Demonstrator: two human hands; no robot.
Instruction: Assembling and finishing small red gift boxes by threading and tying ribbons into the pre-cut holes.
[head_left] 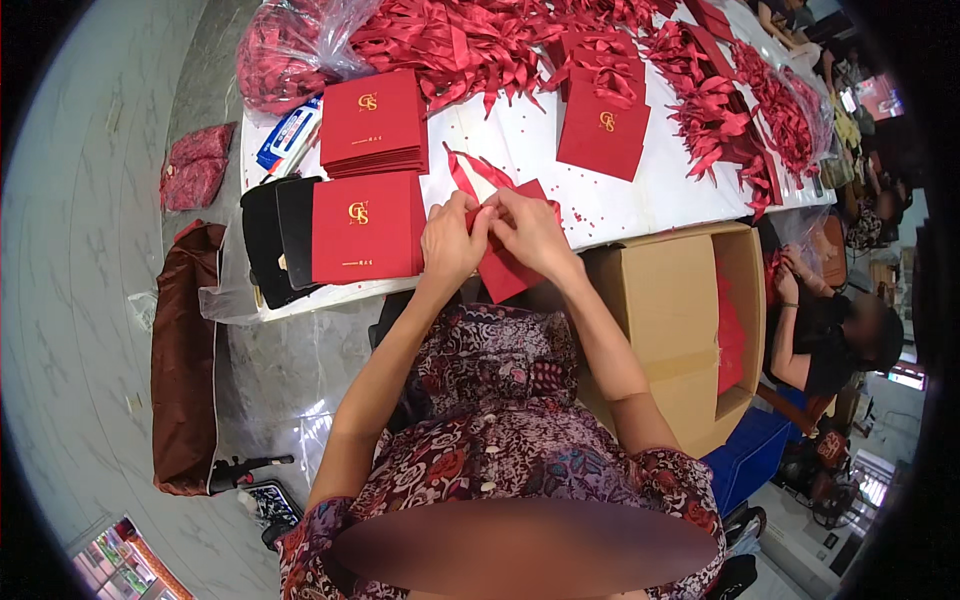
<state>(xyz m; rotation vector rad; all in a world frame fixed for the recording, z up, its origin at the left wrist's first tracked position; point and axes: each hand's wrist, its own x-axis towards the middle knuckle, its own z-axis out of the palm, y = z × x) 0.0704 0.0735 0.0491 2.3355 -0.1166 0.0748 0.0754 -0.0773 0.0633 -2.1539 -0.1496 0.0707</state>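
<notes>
- My left hand (450, 243) and right hand (530, 232) meet at the near edge of the table (640, 205), both pinched on the top of a red card folder (508, 268) that hangs half over the edge toward my lap.
- My grip is narrow: fingertips of both hands close on the folder's upper edge, where a red ribbon (478, 172) runs off it onto the white tabletop.
- I judge the folder light and fairly stiff, like thick matte card that creases if pressed hard, so the edges and corners are the places to hold it, not the flat face.
- The ribbon looks soft, thin and glossy; I expect it to slip between fingers unless pinched close to the card.
- Just left of my hands lies a stack of red folders (366, 228) with a gold mark, flat and square-cornered; beside it are black sleeves (280, 240) that look velvety.
- Farther away sits another red stack (374, 122), and beyond it a loose heap of ribbons (470, 45), shiny and tangled.
- To the right, near me, stands an open cardboard box (680, 330), brown and rigid, with something red inside.
</notes>
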